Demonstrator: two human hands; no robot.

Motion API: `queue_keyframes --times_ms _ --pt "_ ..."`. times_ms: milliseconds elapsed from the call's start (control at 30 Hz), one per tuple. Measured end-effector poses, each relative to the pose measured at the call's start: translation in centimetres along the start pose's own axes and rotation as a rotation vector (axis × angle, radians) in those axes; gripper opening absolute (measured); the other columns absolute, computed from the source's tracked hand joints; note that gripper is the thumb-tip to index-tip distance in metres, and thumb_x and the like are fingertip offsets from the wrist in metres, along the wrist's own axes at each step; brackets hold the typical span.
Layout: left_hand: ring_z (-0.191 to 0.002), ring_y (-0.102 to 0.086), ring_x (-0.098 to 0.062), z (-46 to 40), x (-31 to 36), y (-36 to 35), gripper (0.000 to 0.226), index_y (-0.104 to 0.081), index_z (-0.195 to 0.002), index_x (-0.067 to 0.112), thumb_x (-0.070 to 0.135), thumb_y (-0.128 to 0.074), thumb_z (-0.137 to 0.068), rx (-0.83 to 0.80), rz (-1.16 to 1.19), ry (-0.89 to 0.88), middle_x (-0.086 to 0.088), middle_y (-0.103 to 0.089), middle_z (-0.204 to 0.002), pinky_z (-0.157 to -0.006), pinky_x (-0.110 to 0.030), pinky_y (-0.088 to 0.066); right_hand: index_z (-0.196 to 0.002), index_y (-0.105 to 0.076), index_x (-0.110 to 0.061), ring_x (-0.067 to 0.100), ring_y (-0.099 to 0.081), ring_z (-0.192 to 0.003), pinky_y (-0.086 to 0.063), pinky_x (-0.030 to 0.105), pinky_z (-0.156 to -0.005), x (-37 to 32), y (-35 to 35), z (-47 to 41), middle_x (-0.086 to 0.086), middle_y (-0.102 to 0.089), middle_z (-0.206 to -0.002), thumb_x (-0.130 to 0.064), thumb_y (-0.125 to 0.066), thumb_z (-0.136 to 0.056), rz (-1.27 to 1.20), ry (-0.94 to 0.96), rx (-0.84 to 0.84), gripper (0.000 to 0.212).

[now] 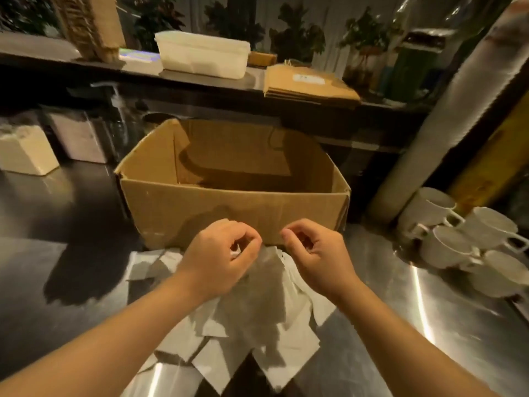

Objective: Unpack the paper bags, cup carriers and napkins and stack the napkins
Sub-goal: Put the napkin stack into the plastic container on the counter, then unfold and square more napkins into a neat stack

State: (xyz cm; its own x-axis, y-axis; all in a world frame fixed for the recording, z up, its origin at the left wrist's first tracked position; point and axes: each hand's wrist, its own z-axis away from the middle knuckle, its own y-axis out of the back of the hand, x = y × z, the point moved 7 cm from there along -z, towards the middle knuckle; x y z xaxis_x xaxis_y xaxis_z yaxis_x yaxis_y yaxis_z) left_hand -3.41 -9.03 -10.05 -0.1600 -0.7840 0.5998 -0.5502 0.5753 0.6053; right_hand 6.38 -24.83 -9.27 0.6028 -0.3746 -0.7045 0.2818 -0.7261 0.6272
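Your napkins [246, 319] lie scattered loose on the steel counter [400, 325], under and behind your fingertips. Your left hand [221, 253] curls and seems to pinch one napkin's top; your right hand [312, 249] is curled alongside, its grip unclear. Lift carelessly and neighbours may slide askew. Just past your fingers, the cardboard box [234, 207] wall hides its floor.

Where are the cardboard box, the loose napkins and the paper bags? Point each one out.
cardboard box [234, 213]: head view, on its near outer wall.
napkins [289, 348]: head view, on a white sheet near the pile's front.
paper bags [303, 85]: head view, on the top bag's flat face, upper shelf.
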Motion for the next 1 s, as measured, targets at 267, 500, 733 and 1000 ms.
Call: queue_keyframes --times_ms 267,500,733,1000 --pt "-0.087 -0.06 -0.003 0.5 -0.9 -4.7 0.015 -0.074 -0.105 0.034 0.023 -0.065 -0.099 0.006 -0.167 -0.022 0.02 -0.066 -0.094 -0.074 -0.013 -0.042 -0.079 -0.068 -0.018 0.011 -0.062 -0.067 -0.05 0.023 -0.058 6.3 -2.1 1.8 0.001 -0.067 -0.074 -0.029 -0.062 -0.098 -0.149 -0.117 0.14 0.022" --pt "-0.085 -0.064 -0.006 2.2 -0.1 -4.6 0.021 -0.075 -0.109 0.028 0.014 -0.062 -0.099 0.14 -0.123 -0.01 0.011 -0.071 -0.096 -0.076 -0.01 -0.048 -0.088 -0.073 -0.019 0.02 -0.069 -0.08 -0.061 0.038 -0.073 7.5 -4.3 2.8 0.002 -0.073 -0.083 -0.033 -0.063 -0.097 -0.252 -0.217 0.157 0.02" --pt "-0.081 -0.053 -0.005 5.3 -0.8 -5.3 0.024 -0.074 -0.096 0.023 0.002 -0.063 -0.093 0.306 -0.135 -0.135 0.011 -0.066 -0.092 -0.079 -0.019 -0.042 -0.083 -0.073 -0.007 0.022 -0.063 -0.067 -0.055 0.036 -0.066 5.7 -4.8 3.6 0.014 -0.069 -0.078 -0.038 -0.058 -0.1 -0.176 -0.122 0.213 0.039" --pt "-0.086 -0.062 -0.003 4.5 -3.1 -5.4 0.025 -0.072 -0.103 0.03 0.009 -0.06 -0.097 0.245 0.003 -0.001 0.019 -0.07 -0.09 -0.079 -0.015 -0.046 -0.077 -0.075 -0.017 -0.006 -0.055 -0.105 -0.044 0.026 -0.084 7.9 -4.9 4.5 -0.006 -0.069 -0.085 -0.041 -0.066 -0.096 -0.163 0.026 0.154 0.032"
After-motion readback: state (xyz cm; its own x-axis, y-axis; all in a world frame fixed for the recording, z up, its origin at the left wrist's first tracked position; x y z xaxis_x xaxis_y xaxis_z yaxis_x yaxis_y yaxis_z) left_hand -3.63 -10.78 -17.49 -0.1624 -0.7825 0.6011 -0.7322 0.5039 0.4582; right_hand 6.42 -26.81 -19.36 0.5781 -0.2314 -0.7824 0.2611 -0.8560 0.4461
